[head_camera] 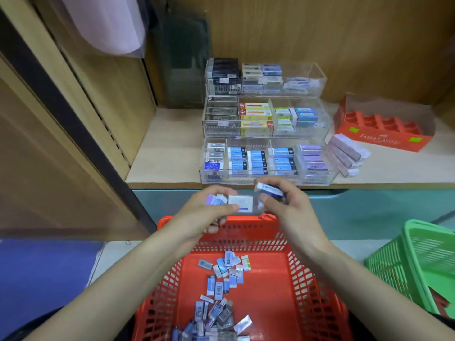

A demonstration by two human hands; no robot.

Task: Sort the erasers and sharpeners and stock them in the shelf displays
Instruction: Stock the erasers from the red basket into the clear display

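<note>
This is a stationery shop. Just beyond the fingers, a clear tiered display on a wooden shelf holds rows of boxed erasers grouped by brand, some bearing small white stickers. Right of it sits a red Faber-Castell tray. Below the fingers is a red shopping basket, with a green basket to the right.

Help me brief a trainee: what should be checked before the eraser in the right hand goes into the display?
1. Right hand grips blue eraser: ok.
2. Left hand holds spare erasers: ok.
3. Similar blue-sleeved stock sits in display's bottom tier: ok.
4. Free room in that compartment: cannot tell.
5. Red basket lies under both hands for drops: ok.
6. Held eraser's label legible: not ok, blurred.
</note>
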